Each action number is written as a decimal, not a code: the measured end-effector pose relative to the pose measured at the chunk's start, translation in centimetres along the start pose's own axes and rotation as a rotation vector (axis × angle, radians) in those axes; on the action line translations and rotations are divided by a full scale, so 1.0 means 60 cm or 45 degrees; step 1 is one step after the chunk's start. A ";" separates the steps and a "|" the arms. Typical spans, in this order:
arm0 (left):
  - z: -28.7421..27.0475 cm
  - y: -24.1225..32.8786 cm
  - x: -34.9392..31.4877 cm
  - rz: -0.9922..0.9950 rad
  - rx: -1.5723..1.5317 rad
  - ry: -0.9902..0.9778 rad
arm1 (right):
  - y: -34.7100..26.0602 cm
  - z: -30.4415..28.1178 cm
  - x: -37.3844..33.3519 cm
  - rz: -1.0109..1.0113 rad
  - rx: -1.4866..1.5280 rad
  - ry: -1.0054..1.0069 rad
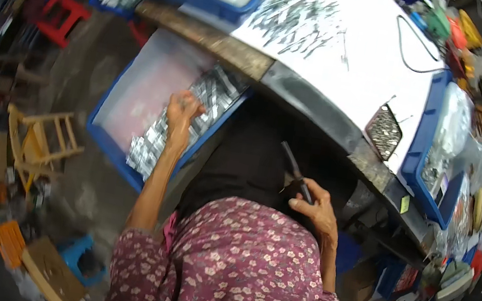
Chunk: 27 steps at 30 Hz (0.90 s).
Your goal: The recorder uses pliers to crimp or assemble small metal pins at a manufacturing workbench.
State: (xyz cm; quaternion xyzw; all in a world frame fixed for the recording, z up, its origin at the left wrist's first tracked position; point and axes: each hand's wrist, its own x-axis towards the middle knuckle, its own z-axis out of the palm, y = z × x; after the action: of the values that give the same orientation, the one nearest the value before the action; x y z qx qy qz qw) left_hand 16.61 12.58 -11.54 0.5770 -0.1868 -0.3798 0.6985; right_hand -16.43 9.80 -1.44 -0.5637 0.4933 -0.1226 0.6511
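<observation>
My left hand is over a blue-rimmed tray, its fingers curled in beside bundles of shiny silver strips. Whatever those fingers may hold is too small and blurred to make out. The silver strips lie along the tray's right side, partly under my left forearm. Above my dark-clothed lap, my right hand is closed round the handle of a slim dark tool. The tool points up and to the left, away from my palm; its exact kind is not clear.
Ahead stands a table with a white top and a worn edge. Loose silver strips are scattered on it, near a glittery phone-shaped item. A blue crate holds plastic bags at right. Red stools and a wooden chair stand left.
</observation>
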 end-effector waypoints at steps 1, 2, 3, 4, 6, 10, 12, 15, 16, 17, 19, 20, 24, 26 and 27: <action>0.001 -0.007 -0.001 0.107 0.068 -0.003 | 0.006 -0.005 0.003 0.042 0.009 -0.013; 0.003 -0.012 -0.001 0.138 0.174 0.020 | 0.015 -0.009 0.009 0.000 -0.038 -0.032; 0.005 -0.006 -0.005 0.195 0.260 0.048 | 0.003 -0.005 -0.002 -0.046 -0.046 0.013; 0.000 -0.015 0.000 0.213 0.252 0.019 | -0.005 -0.006 -0.003 -0.042 -0.058 0.017; -0.013 -0.032 0.006 0.416 0.781 0.188 | 0.001 -0.008 0.002 -0.093 -0.063 0.009; 0.023 -0.003 -0.001 0.727 1.305 0.220 | 0.004 -0.022 -0.002 -0.092 -0.038 0.043; 0.049 0.020 0.002 0.862 1.492 0.278 | 0.014 -0.030 0.000 -0.111 0.017 0.033; 0.096 0.053 0.020 1.059 1.597 0.325 | 0.017 -0.031 0.003 -0.162 -0.004 -0.012; 0.132 0.074 0.026 1.110 1.391 0.122 | 0.018 -0.031 0.004 -0.167 0.001 -0.008; 0.174 0.089 0.032 1.146 1.174 -0.081 | 0.020 -0.033 0.005 -0.166 -0.020 -0.018; 0.265 0.126 0.044 1.290 1.099 -0.281 | 0.014 -0.036 0.005 -0.178 -0.064 -0.050; 0.301 0.138 0.056 1.353 1.110 -0.296 | 0.006 -0.035 0.004 -0.158 -0.095 -0.064; 0.409 0.144 0.148 1.360 1.096 -0.305 | 0.011 -0.033 -0.010 -0.152 -0.072 -0.004; 0.425 0.131 0.214 1.308 1.319 -0.232 | 0.016 -0.027 -0.012 -0.126 -0.072 -0.021; 0.440 0.131 0.234 1.320 1.309 -0.242 | 0.025 -0.023 -0.012 -0.148 -0.052 0.006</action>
State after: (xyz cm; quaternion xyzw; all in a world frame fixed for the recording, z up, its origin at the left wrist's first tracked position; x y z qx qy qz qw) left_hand 9.60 -15.08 0.39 0.6339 -0.6499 0.0864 0.4104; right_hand -18.44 9.96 -2.19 -0.6043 0.4635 -0.1515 0.6301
